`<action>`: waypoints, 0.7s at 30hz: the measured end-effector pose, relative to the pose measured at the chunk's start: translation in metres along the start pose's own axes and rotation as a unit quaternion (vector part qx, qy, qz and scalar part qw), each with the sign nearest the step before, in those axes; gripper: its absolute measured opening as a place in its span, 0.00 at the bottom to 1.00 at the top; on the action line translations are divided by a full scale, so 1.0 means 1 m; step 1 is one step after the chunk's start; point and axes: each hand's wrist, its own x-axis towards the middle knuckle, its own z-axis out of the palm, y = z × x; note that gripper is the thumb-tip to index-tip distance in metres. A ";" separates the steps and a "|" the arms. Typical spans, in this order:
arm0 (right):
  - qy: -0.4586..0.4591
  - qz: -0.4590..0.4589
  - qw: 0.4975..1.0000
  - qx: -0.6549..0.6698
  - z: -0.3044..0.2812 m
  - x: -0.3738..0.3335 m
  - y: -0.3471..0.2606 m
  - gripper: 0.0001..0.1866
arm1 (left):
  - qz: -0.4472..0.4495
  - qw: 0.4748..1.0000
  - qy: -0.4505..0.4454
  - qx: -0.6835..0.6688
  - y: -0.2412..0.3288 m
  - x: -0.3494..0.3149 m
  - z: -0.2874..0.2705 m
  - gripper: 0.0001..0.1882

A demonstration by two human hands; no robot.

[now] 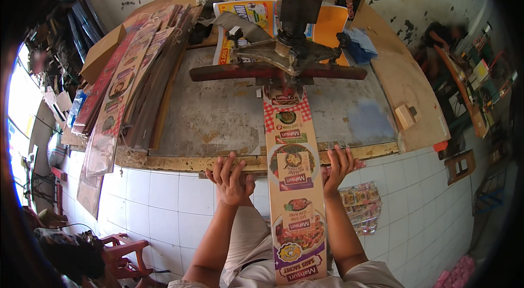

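A long printed cardboard strip [297, 192] with food pictures runs from my lap across the table's front edge. Its far end lies under the dark red bar [218, 73] of a metal press [295, 48]. My left hand [230, 180] rests with fingers spread at the front edge, left of the strip and apart from it. On the other side my right hand [339, 169] lies with fingers stretched out, its thumb close beside the strip's right edge; whether it touches is hard to tell. Neither hand grips anything. The worn grey metal table top [213, 113] spreads beneath the press.
Stacked printed strips [123, 81] overhang the table's left side. Colourful printed sheets [327, 21] lie behind the press, with a blue cloth-like bundle [360, 47] beside them. A small wooden block [405, 116] sits at the right. On the floor stands a red stool [124, 250]; shiny packets [360, 206] lie at right.
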 end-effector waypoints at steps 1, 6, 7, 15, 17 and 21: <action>-0.001 0.000 1.000 0.000 -0.001 0.001 0.000 0.26 | -0.002 1.000 0.003 -0.004 0.001 0.001 0.000 0.23; -0.029 0.010 1.000 0.005 -0.008 0.002 0.000 0.25 | -0.018 1.000 0.000 -0.023 0.006 0.006 -0.003 0.24; -0.037 0.013 0.999 0.007 -0.011 0.003 -0.002 0.25 | -0.024 0.999 -0.009 -0.027 0.007 0.006 -0.004 0.25; -0.052 0.134 0.979 0.142 -0.062 -0.001 -0.028 0.25 | -0.053 0.996 -0.044 -0.064 0.018 0.018 -0.021 0.26; -0.111 0.270 0.914 0.284 -0.083 -0.017 -0.032 0.28 | -0.058 0.994 -0.049 -0.074 0.020 0.020 -0.024 0.27; -0.223 0.424 0.654 0.586 -0.115 -0.029 -0.046 0.42 | -0.086 0.989 -0.047 -0.110 0.027 0.027 -0.029 0.27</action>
